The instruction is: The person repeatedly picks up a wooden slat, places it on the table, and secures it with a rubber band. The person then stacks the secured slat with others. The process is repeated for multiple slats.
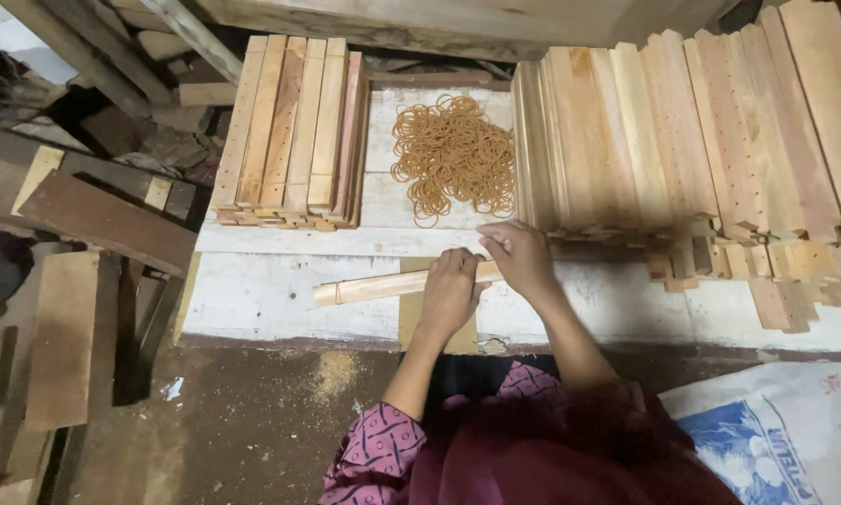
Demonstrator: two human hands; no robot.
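Observation:
A small bundle of thin wooden slats (pixel 369 286) lies across the white workbench (pixel 271 299), with a rubber band around its left part. My left hand (pixel 450 292) is closed over the bundle near its right end. Just to the right of it, my right hand (pixel 518 254) grips the same end, fingers curled; whether it also pinches a rubber band I cannot tell. A loose heap of tan rubber bands (pixel 453 154) sits just beyond my hands.
A stack of slats (pixel 294 131) stands at the back left of the bench, and a much larger stack (pixel 691 131) fills the right. Scrap planks (pixel 84 215) pile up on the left. A white and blue sack (pixel 785 430) lies at lower right.

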